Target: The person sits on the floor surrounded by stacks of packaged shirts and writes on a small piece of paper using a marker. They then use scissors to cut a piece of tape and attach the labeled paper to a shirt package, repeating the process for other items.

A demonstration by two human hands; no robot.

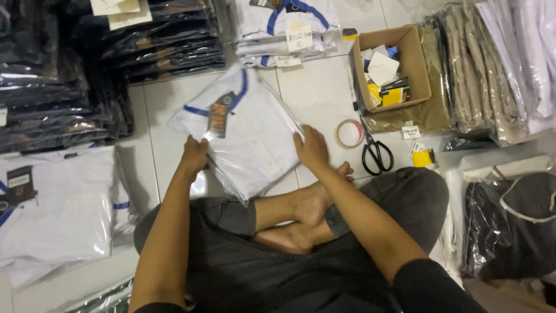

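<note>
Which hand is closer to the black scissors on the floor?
Right. The right hand rests on the bagged white shirt, just left of the tape roll and scissors. The left hand grips the shirt's far edge.

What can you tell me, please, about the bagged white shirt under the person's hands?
The shirt is white with blue trim at the collar, folded flat inside a clear, glossy plastic bag. A dark hang tag lies near the collar. It rests turned at an angle on the white tile floor, its near corner over the person's crossed legs. The left hand grips its left edge; the right hand presses its right edge.
</note>
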